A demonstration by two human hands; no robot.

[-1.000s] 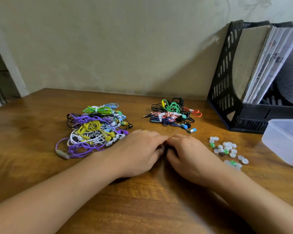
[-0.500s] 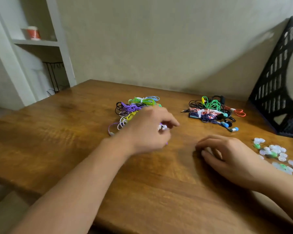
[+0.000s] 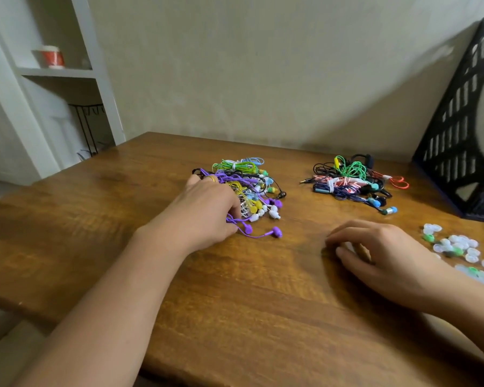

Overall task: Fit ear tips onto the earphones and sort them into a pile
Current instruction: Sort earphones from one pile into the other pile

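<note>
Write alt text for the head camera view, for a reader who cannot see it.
A person's left hand rests on a pile of colourful earphones on a wooden table, a purple earbud trailing beside it. The right hand rests with curled fingers near loose ear tips. A second, darker earphone pile lies further back, beside a black file rack.

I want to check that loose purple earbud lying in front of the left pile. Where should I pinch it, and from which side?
Probably pinch the purple earbud across its rounded body, coming from above and from its right. It lies flat on the table, clear of the pile, while its thin cord runs left towards the left hand, so the right side is free.
</note>
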